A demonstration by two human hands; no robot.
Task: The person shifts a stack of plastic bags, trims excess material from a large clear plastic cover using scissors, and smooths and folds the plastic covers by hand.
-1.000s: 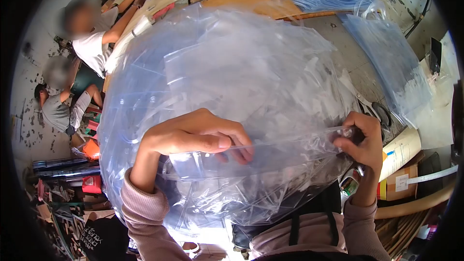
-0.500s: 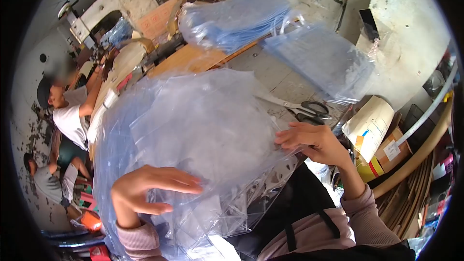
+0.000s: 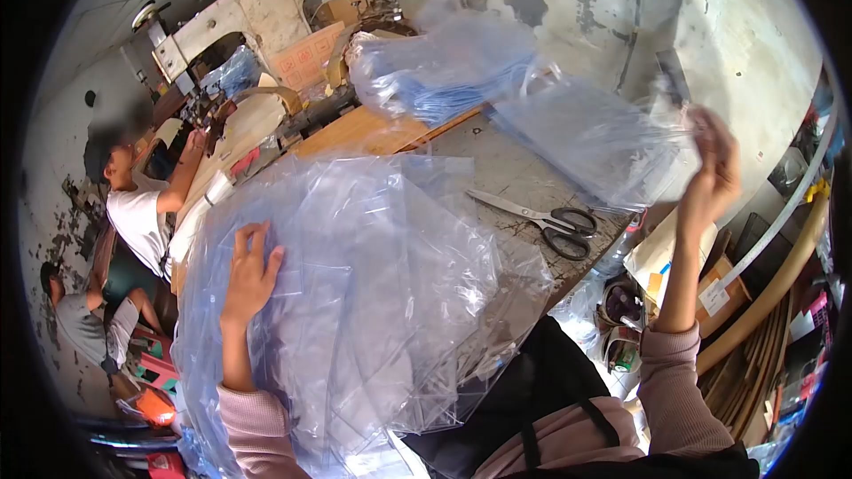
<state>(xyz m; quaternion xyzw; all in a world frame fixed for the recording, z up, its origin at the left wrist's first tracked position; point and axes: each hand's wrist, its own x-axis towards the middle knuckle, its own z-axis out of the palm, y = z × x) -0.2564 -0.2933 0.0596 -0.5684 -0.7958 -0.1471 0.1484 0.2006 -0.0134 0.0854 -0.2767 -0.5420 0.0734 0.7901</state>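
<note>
A large heap of clear plastic sheets (image 3: 382, 275) spreads over the near part of the table. My left hand (image 3: 252, 270) lies on its left side, fingers apart. My right hand (image 3: 713, 164) is raised at the right, its fingers pinched on the edge of a thin clear plastic piece (image 3: 661, 129), blurred by motion. That piece stretches over a flat stack of bluish plastic sheets (image 3: 586, 137) at the table's right side. Black-handled scissors (image 3: 546, 220) rest on the table between the heap and the stack.
Another pile of plastic (image 3: 444, 62) sits at the back on a wooden board (image 3: 364, 131). Two people (image 3: 138, 204) are at the left, one at a machine. Below the table's right edge are a cardboard box (image 3: 717, 288), a curved tube (image 3: 763, 302) and a can (image 3: 623, 355).
The view has turned right and up. My right hand has left the heap and moved up and right to the stack. My left hand has shifted upward and lies on the sheets.
</note>
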